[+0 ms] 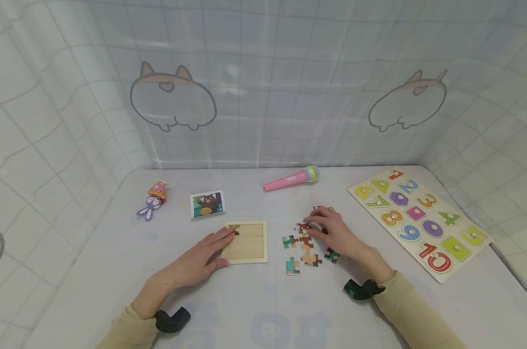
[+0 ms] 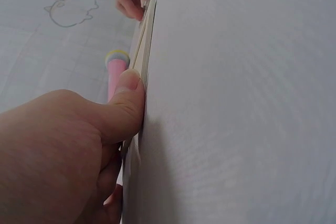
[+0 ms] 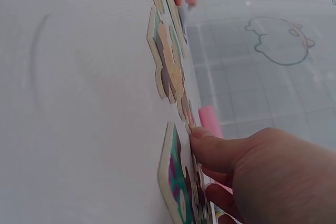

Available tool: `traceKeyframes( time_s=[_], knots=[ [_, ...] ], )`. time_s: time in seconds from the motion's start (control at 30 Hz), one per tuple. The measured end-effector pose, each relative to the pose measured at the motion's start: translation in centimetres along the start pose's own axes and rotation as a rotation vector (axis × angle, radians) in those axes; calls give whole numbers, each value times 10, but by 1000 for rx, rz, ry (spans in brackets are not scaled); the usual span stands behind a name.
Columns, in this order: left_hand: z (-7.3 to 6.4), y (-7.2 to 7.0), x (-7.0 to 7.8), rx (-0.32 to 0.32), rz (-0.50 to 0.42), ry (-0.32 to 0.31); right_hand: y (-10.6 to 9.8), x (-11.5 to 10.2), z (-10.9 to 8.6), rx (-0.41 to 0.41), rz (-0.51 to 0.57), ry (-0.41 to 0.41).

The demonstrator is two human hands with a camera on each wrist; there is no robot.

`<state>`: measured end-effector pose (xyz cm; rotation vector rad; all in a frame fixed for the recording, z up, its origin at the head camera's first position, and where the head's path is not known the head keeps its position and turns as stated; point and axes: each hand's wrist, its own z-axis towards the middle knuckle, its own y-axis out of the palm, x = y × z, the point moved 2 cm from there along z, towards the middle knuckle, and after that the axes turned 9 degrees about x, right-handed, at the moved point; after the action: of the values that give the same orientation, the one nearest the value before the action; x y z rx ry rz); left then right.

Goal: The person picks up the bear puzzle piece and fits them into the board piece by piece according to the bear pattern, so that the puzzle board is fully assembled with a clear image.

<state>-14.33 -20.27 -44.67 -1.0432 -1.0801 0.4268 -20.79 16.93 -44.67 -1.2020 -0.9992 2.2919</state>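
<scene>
Left hand point(image 1: 198, 261): fingers straight, on tray point(image 1: 251, 247)
Right hand point(image 1: 337, 235): among puzzle pieces point(image 1: 309, 257); can't tell if pinching
Risk: your fingertips may scatter crowded pieces

Head view looks forward-down from above; close wrist views, turned sideways, share the pink microphone point(image 2: 116, 73).

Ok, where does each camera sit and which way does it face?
Head: on the person's head, forward and down at the table; left grip, right grip and sleeves show.
Left wrist: on that wrist, looking low along the tray; both grips show.
Right wrist: on that wrist, looking low across the puzzle pieces; both grips show.
Both wrist views share the pink microphone.
</scene>
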Motion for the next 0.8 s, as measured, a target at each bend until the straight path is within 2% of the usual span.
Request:
traceKeyframes(
  time_s=[0.8],
  knots=[
    [-1, 0, 0, 9, -12, -2, 4, 1, 0, 48, -25, 30]
  ],
)
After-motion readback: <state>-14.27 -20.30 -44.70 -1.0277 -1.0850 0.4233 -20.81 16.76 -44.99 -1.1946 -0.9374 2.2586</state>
